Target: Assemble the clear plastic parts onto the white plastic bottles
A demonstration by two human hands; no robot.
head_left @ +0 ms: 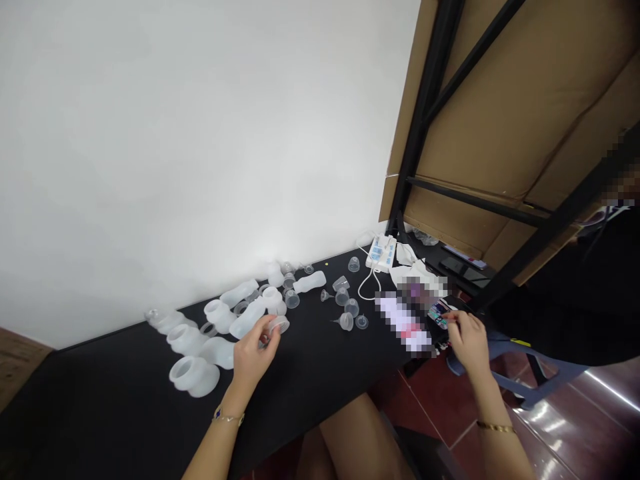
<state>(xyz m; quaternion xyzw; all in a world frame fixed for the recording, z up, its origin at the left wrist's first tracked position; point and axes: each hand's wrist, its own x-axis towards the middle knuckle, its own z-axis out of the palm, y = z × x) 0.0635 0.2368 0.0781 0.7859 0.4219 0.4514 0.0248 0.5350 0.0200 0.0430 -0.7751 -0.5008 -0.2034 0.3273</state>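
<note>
Pinched between the thumb and fingers of my left hand (256, 350) is a small translucent round cap-like piece (280, 324), held just above the black table. White translucent wide-necked bottles (194, 377) lie and stand to the left of that hand, several in all. Beyond the fingertips is another white bottle (310, 282) on its side. My right hand (467, 339) is at the table's right end, its fingers reaching down to the lit screen of a phone (439, 315) and holding nothing that I can see. Its fingertips are at the screen's near edge.
Clear cups (351, 307) and funnel-like nipples (345, 321) lie loose mid-table. A white power strip (381, 253) with a white cable (361, 288) sits at the back by the wall. Crumpled white paper (419, 272) lies beside it. A black metal frame (425, 120) rises at right, above a blue stool (525, 373).
</note>
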